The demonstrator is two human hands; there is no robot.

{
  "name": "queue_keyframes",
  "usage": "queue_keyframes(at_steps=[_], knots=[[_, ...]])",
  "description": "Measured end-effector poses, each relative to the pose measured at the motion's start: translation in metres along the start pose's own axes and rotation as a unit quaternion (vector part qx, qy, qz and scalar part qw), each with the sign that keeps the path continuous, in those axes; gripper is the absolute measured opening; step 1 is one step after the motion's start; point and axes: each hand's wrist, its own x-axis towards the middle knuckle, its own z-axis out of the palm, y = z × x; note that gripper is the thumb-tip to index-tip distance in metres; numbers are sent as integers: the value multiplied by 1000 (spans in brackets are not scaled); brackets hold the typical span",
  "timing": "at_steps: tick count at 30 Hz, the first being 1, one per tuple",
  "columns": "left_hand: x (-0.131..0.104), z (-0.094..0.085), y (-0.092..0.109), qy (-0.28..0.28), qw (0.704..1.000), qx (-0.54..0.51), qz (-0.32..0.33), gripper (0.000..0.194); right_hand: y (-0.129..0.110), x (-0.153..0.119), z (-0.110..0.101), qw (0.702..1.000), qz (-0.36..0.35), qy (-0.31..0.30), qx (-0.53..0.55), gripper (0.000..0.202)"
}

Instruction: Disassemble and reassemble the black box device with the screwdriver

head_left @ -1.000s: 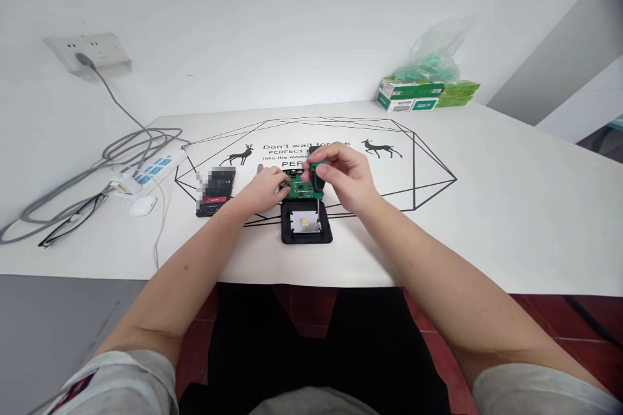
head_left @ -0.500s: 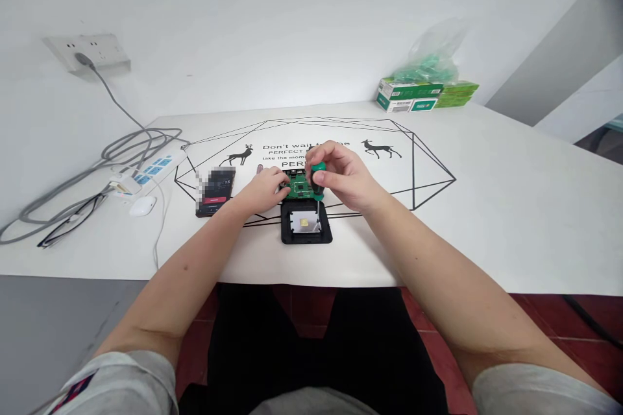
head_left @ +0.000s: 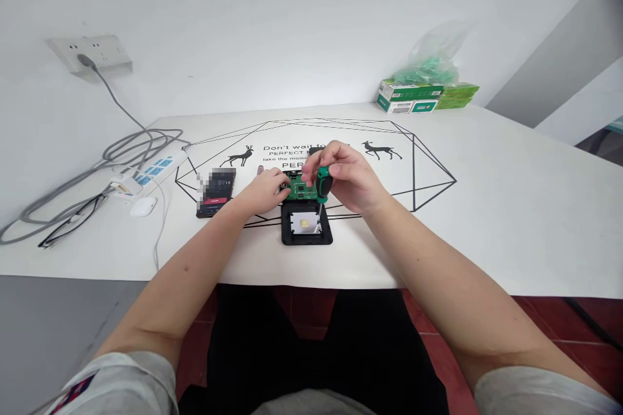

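Note:
A black square casing (head_left: 287, 235) lies near the table's front edge, with a silvery plate (head_left: 312, 228) and a small yellowish pad inside it. Directly behind it is a green circuit board (head_left: 300, 190). My left hand (head_left: 267, 190) grips the board's left edge with its fingers. In my right hand (head_left: 348, 175) is a green and black screwdriver (head_left: 323, 185), held nearly upright, its shaft pointing down at the right side of the plate. Whether the tip sits in a screw is too small to tell.
On the left are a phone (head_left: 217, 192), a power strip (head_left: 156, 168) with coiled grey cable, glasses (head_left: 73, 223) and a white mouse-shaped object (head_left: 143, 207). Green and white boxes (head_left: 411, 91) under a plastic bag (head_left: 431, 61) stand at the back right.
The screwdriver's handle has shifted slightly right and down, and my right fingers have changed their hold around it. My left hand stays at the board.

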Motion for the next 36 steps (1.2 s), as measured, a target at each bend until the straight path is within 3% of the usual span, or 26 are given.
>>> queue_keyframes(at_steps=[3,9,13,18,22,27,31,36], knots=[[0,0,0,1,1000,5,2,24,2,1,2,999,-5,26,-27,39],[1,1,-3,7,1000,10,3,21,14,5,5,981,-84,119,-127,56],[1,2,-5,10,1000,7,10,22,17,6,5,973,-81,166,-136,55],[1,2,-6,4,1000,7,-4,21,11,4,7,978,-81,170,-93,28],[2,1,-4,1,1000,9,-6,23,6,0,8,988,-26,144,-45,14],[1,1,-4,3,1000,13,3,25,10,0,8,991,-31,122,-48,27],[1,2,-6,6,1000,12,6,23,14,4,6,981,-85,144,-103,39],[1,3,-6,7,1000,7,8,22,14,5,4,977,-68,164,-121,44]])
